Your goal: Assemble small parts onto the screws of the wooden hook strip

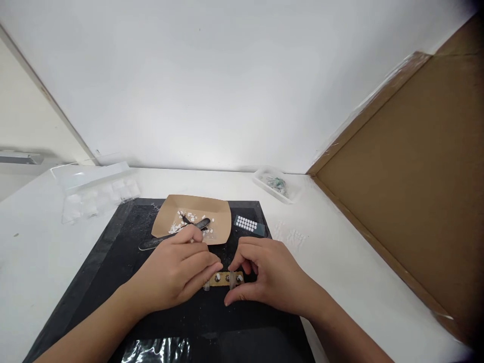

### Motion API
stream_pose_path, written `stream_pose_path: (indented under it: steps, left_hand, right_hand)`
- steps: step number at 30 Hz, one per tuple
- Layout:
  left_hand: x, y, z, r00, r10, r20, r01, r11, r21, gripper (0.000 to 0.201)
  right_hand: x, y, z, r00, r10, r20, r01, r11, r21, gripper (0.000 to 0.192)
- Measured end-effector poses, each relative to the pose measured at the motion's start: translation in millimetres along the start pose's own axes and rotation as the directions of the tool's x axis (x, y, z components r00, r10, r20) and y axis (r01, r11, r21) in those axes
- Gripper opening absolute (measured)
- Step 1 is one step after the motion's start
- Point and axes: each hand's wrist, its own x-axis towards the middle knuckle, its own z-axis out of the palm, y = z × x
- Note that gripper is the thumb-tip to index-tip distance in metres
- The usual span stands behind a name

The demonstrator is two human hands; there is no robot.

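Observation:
A short yellowish strip [215,279] with dark round spots and small white pieces on it lies on the black mat [212,320]. My left hand [177,269] covers the strip's left end, its fingers pressed together; what they grip is hidden. Just below those fingertips sticks out a clear plastic piece [206,286]. With thumb and forefinger, my right hand [266,272] pinches a second clear plastic piece [232,281], which stands across the strip near its right end.
Behind the hands, a brown paper tray [212,202] holds white bits and a dark file. Another dark file [151,243] leans there. Around them are a dark card [259,230] with white ovals, a white tray [260,177], clear boxes [91,204] and a cardboard panel [397,166].

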Motion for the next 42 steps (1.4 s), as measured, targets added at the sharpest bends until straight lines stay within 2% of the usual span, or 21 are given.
stream_pose_path:
  steps: [3,5,18,30,36,42]
  left_hand:
    - [0,2,0.7,0.992,0.059,0.112,-0.061,0.998,0.007,0.011]
    - [1,4,0.9,0.988,0.062,0.141,-0.063,0.998,0.003,0.013]
    - [3,7,0.9,0.970,0.115,0.214,-0.111,0.993,-0.033,0.016]
    - [0,9,2.5,0.961,0.102,0.255,-0.099,0.995,-0.028,0.013]
    - [2,10,3.5,0.962,0.103,0.252,-0.097,0.995,-0.036,0.020]
    - [2,11,3.6,0.955,0.095,0.281,-0.093,0.995,-0.022,0.015]
  right_hand:
    - [2,0,2,1.000,0.018,0.015,-0.017,0.999,-0.034,0.051]
    - [3,0,3,1.000,0.023,0.014,-0.022,0.999,-0.050,0.050]
    - [3,1,6,1.000,0.014,0.012,-0.013,0.996,-0.091,0.048]
    - [3,-1,7,0.998,0.053,0.032,-0.049,0.990,-0.131,0.042]
    - [4,0,8,0.997,0.059,0.052,-0.050,0.988,-0.149,0.040]
    - [5,0,9,0.995,0.067,0.070,-0.056,0.988,-0.146,0.034]
